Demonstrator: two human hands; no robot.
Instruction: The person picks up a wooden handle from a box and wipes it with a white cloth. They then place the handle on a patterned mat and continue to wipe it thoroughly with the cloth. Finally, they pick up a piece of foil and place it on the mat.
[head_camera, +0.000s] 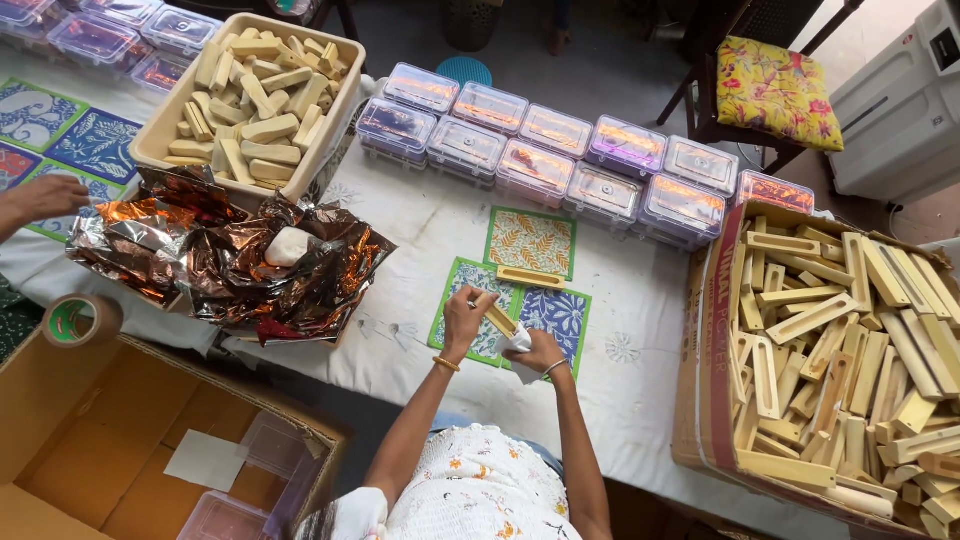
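My left hand (464, 316) pinches the upper end of a small pale wooden piece (499, 320). My right hand (541, 352) holds a white cloth (518, 342) against the piece's lower end. Both hands hover over three patterned cards on the white tablecloth: a yellow leaf card (530, 238), a green-bordered card (482, 283) and a blue floral card (562, 316). Another wooden piece (530, 277) lies across the cards just beyond my hands.
A cardboard box (706, 380) of wooden pieces stands at right. A beige tray (160, 130) of pale bars and crumpled copper foil (230, 265) lie at left, near another person's hand (45, 196). Clear lidded boxes (560, 160) line the far edge. A tape roll (80, 320) rests on an open carton (110, 440).
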